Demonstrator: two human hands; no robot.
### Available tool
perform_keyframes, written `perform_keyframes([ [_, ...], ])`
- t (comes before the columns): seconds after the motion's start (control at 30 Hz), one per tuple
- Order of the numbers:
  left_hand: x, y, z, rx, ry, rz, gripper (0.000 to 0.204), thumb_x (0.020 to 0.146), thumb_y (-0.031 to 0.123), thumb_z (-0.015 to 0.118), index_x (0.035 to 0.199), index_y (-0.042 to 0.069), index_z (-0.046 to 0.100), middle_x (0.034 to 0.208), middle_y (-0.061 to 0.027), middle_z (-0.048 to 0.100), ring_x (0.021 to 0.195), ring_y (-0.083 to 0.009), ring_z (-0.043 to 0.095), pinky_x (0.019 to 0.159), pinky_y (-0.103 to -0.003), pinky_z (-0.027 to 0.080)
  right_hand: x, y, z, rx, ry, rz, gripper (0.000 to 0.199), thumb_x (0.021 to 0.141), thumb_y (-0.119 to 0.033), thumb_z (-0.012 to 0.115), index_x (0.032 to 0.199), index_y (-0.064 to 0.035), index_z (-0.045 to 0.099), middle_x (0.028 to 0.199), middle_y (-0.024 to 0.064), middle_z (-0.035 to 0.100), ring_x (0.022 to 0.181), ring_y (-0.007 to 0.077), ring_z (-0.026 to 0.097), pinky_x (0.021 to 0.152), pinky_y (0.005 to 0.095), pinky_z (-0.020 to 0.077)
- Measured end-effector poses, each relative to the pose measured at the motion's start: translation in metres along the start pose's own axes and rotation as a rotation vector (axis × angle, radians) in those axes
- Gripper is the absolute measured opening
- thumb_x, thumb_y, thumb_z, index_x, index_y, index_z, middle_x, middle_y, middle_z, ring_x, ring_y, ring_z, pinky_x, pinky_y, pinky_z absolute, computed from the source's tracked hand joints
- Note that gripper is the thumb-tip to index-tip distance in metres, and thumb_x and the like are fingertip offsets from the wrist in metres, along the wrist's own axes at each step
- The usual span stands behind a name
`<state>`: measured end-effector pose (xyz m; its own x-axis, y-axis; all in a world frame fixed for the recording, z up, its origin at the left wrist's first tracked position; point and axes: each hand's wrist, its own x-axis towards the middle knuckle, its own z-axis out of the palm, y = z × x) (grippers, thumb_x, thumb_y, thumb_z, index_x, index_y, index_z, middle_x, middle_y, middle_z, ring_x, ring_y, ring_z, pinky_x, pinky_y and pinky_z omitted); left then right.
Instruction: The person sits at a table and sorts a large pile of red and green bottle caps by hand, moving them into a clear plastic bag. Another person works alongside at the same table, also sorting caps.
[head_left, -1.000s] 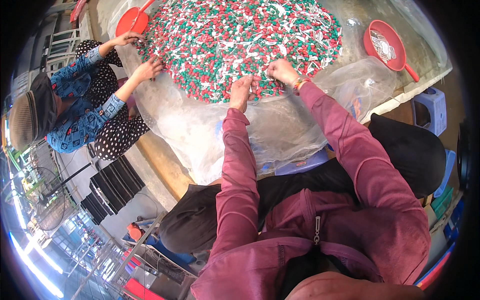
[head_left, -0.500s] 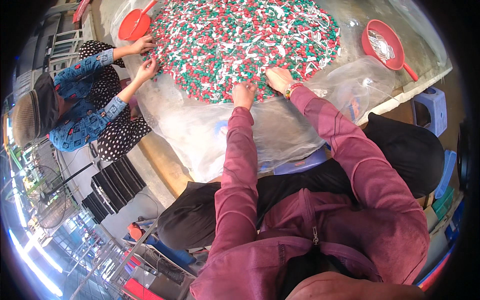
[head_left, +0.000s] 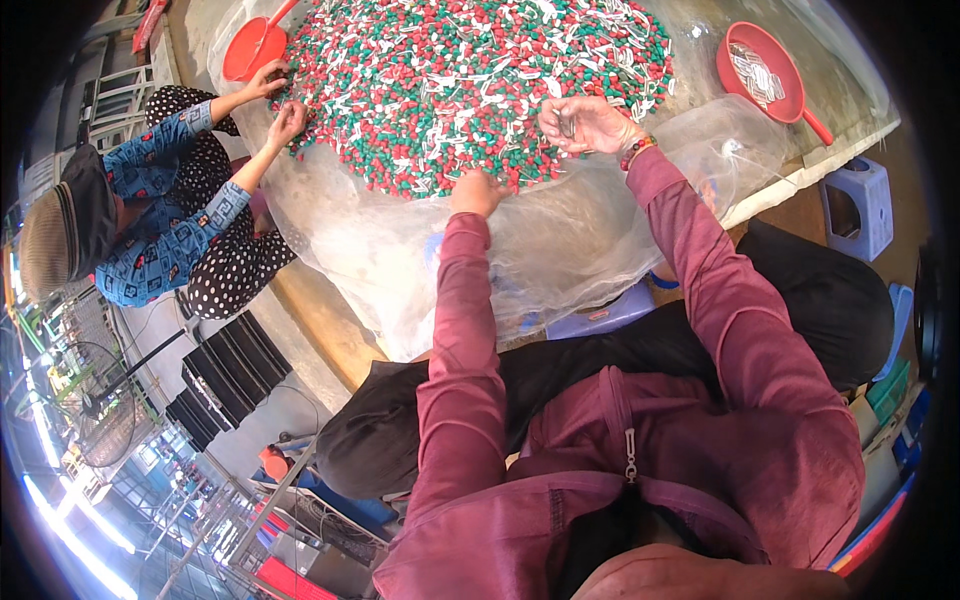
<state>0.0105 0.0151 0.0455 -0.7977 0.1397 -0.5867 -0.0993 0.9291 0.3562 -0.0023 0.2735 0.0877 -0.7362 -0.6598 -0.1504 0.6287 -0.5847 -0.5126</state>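
A wide pile of small red, green and white pieces (head_left: pixel 450 90), mixed with thin white strips, is spread over a clear plastic sheet (head_left: pixel 380 250). At its near edge my left hand (head_left: pixel 478 192) is closed, fingers curled down against the pieces; what they hold is hidden. My right hand (head_left: pixel 595 125) is raised a little above the pile's right side, turned partly palm up. Its fingers are curled round something small and greyish that I cannot make out.
At the right lies a red pan-shaped scoop (head_left: pixel 765 75) with white strips inside. A red scoop (head_left: pixel 253 50) sits at the far left, near a co-worker's hands (head_left: pixel 285 125) at the pile. A blue plastic stool (head_left: pixel 858 205) stands off the right edge.
My right hand has lifted from the pile, moved right and turned palm up. My left hand has shifted slightly left. The co-worker's hands have moved a little left.
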Motion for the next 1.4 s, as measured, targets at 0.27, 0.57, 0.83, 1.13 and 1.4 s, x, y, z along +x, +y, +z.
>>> perform_keyframes([
  [0.27,-0.001,-0.031,0.022,-0.434,0.02,-0.1,0.02,0.078,0.028,0.063,0.077,0.008,0.063,0.063,-0.0023,0.054,0.057,-0.0159,0.055,0.046,-0.031,0.04,0.04,0.035,-0.008,-0.905,0.32,0.078,0.03,0.083,-0.034,0.065,0.076,-0.0059,0.059,0.058,-0.0015,0.05,0.054,0.0123,0.05,0.051,0.0287,0.0418],
  [0.57,-0.029,-0.029,-0.059,-1.782,-0.23,0.409,0.031,0.085,0.03,0.045,0.082,0.0,0.053,0.077,-0.0063,0.046,0.064,-0.0161,0.043,0.045,-0.025,0.032,0.037,0.119,-0.008,-1.832,0.536,0.046,0.019,0.077,-0.021,0.067,0.084,-0.0035,0.062,0.076,0.0142,0.065,0.075,0.0319,0.064,0.065,0.0424,0.0498],
  [0.83,0.006,-0.015,-0.028,-0.276,0.137,0.222,0.022,0.077,0.02,0.07,0.096,0.009,0.072,0.065,-0.0026,0.065,0.061,-0.0123,0.06,0.054,-0.029,0.047,0.03,0.046,-0.012,0.086,0.058,0.04,0.01,0.081,-0.017,0.053,0.082,-0.0078,0.052,0.066,-0.0005,0.043,0.056,0.0086,0.04,0.037,0.019,0.0285],
  [1.13,0.015,-0.028,0.028,0.449,0.246,0.149,0.015,0.077,0.024,0.064,0.088,0.017,0.071,0.084,-0.0136,0.067,0.079,-0.0305,0.066,0.071,-0.043,0.052,0.044,0.02,0.001,-0.236,0.375,0.01,0.027,0.086,-0.035,0.064,0.086,-0.0087,0.058,0.059,-0.006,0.042,0.044,0.0014,0.034,0.036,0.0162,0.021],
  [1.4,-0.007,-0.045,-0.038,-1.494,0.095,0.018,0.011,0.081,0.02,0.053,0.076,0.011,0.05,0.063,0.0025,0.039,0.051,-0.01,0.036,0.042,-0.021,0.026,0.073,0.092,-0.009,-1.958,0.497,0.049,0.019,0.077,-0.018,0.061,0.087,-0.0019,0.063,0.084,0.0155,0.066,0.087,0.0315,0.063,0.074,0.0427,0.0498],
])
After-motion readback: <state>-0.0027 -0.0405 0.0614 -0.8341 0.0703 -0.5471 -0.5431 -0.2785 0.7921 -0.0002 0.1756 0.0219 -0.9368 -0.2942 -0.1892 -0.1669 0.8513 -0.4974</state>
